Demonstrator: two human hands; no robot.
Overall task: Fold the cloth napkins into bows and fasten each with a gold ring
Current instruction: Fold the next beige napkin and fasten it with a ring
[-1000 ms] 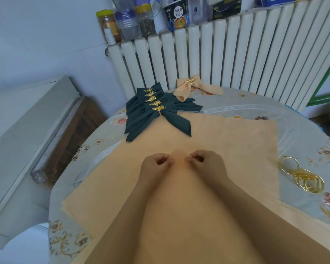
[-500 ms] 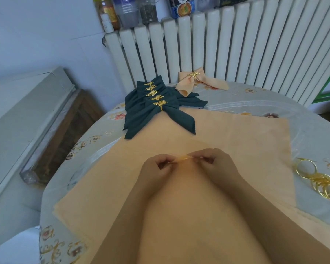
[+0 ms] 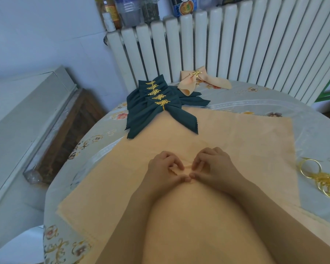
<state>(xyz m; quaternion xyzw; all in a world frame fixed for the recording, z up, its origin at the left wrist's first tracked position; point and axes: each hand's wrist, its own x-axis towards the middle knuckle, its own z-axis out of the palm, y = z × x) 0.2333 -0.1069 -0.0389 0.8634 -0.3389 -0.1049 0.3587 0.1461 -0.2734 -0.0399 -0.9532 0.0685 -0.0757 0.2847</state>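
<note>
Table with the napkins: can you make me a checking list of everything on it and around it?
Surface: round table under a grey flowered tablecloth.
Job's things: peach cloth napkin spread flat, its near corner folded up to the middle; five dark green napkin bows with gold leaf rings, stacked at the far edge; one peach napkin bow behind them; loose gold rings to the right.
Clutter: nothing seen on the table.
Grip: left hand and right hand both pinch the napkin's folded corner, thumbs touching.
Cables: nothing seen.
Surroundings: white ribbed radiator behind the table, jars and bottles on top of it; grey cabinet on the left.
</note>
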